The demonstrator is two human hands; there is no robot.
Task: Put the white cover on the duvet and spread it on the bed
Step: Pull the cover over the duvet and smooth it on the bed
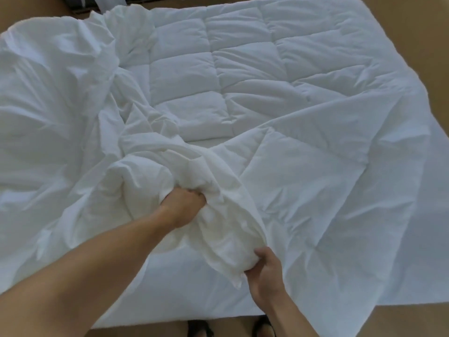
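Note:
A white quilted duvet (255, 76) lies spread over the bed, its stitched squares bare in the middle and on the right. The thin white cover (53, 98) lies crumpled over the left side. A bunched fold of white fabric (218, 227) rises near the front edge. My left hand (183, 205) is clenched on the top of this bunch. My right hand (263, 271) grips its lower end near the bed's front edge. Whether the bunch is cover, duvet or both, I cannot tell.
Tan floor (413, 322) surrounds the bed at the front and right. My two dark shoes (199, 329) show just below the bed's front edge. A dark object (80, 2) sits beyond the bed at the top left.

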